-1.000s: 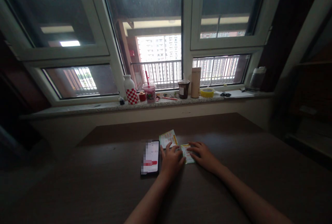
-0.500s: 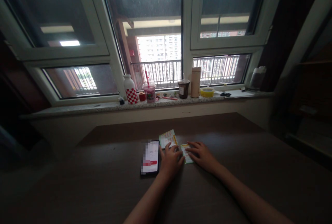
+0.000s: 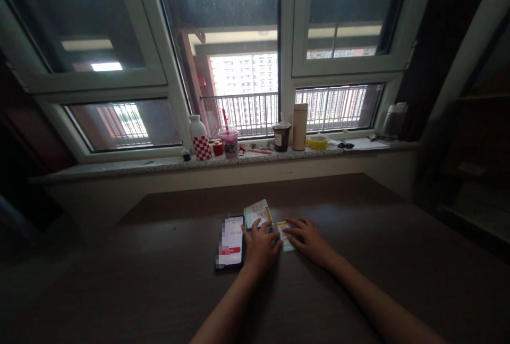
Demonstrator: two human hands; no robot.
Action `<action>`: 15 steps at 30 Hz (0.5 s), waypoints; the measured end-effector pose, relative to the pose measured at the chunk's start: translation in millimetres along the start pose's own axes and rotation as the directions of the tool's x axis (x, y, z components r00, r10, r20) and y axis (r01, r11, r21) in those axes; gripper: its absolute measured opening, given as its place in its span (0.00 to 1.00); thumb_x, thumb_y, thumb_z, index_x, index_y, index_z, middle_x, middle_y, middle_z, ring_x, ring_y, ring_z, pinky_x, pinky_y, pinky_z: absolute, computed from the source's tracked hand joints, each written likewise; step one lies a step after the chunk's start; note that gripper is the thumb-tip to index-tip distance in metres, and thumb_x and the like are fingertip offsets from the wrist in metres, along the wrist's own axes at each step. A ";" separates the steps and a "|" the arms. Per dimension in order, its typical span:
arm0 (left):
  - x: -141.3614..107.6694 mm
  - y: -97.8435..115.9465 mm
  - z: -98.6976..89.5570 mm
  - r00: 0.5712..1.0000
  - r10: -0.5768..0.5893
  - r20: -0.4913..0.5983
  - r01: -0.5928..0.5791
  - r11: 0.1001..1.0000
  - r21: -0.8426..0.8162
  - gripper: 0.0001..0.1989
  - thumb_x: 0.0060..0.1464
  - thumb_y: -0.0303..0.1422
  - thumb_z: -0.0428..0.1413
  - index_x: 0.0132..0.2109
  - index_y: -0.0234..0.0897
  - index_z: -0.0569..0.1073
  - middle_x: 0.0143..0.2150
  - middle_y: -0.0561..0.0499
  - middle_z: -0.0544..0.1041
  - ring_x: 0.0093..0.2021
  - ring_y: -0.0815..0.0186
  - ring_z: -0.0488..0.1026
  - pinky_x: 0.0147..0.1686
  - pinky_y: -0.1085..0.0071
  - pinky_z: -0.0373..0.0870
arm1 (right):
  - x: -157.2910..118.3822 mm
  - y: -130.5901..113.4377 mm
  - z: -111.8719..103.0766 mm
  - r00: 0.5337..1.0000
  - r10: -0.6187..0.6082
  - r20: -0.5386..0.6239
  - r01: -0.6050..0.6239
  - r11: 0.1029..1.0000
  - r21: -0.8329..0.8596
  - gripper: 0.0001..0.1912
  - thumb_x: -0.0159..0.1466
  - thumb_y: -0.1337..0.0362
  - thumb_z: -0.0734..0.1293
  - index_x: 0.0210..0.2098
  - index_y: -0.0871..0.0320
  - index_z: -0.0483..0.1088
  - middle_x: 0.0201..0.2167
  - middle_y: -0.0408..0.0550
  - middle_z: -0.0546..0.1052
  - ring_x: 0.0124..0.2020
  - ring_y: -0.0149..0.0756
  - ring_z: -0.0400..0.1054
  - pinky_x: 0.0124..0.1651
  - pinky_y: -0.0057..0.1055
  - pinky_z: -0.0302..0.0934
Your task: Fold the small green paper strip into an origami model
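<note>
My left hand (image 3: 261, 245) lies palm down on the dark table (image 3: 159, 280), its fingers resting on the lower edge of a green and yellow printed card (image 3: 257, 211). My right hand (image 3: 308, 237) presses flat on a second, smaller printed card (image 3: 285, 235) between the two hands. A phone (image 3: 230, 241) with a lit screen lies just left of my left hand. Neither hand grips anything.
A stone windowsill (image 3: 119, 165) runs behind the table. On it stand a red-checked white bottle (image 3: 200, 137), a pink drink cup with a straw (image 3: 230, 142), a dark cup (image 3: 281, 137), a tan flask (image 3: 300, 126), a yellow tape roll (image 3: 317, 142), scissors (image 3: 346, 145) and a jar (image 3: 394, 120).
Both hands and the small card have shifted very slightly away from me; nothing was picked up or let go.
</note>
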State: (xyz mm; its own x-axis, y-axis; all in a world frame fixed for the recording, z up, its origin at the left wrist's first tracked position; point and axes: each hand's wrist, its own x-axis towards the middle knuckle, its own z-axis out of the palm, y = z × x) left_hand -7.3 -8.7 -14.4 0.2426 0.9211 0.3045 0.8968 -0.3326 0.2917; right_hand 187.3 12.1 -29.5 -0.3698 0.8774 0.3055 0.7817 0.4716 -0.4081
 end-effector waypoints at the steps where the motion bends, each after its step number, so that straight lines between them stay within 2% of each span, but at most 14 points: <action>1: 0.1 0.0 0.5 1.000 -0.003 -0.007 0.003 1.000 0.002 0.10 0.54 0.42 0.56 0.43 0.55 0.76 0.59 0.55 0.68 0.65 0.50 0.51 0.59 0.32 0.30 | 0.0 -0.1 0.3 1.000 0.002 0.001 -0.002 1.000 -0.002 0.16 0.64 0.56 0.61 0.50 0.42 0.71 0.60 0.39 0.67 0.58 0.44 0.56 0.61 0.46 0.49; 15: 0.0 1.2 2.0 0.998 -0.057 -0.037 0.056 0.998 -0.014 0.10 0.54 0.42 0.55 0.44 0.53 0.75 0.61 0.53 0.65 0.65 0.50 0.50 0.59 0.32 0.30 | 0.3 -2.5 -1.2 1.000 0.022 0.008 -0.022 1.000 -0.017 0.16 0.64 0.55 0.61 0.51 0.41 0.71 0.59 0.38 0.67 0.57 0.45 0.56 0.61 0.46 0.49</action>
State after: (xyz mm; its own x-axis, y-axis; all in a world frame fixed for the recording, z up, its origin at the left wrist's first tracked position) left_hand -5.4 -8.7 -15.8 0.1775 0.9305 0.3205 0.9038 -0.2830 0.3211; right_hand 185.8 11.1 -27.4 -0.3569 0.8882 0.2893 0.7979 0.4509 -0.4000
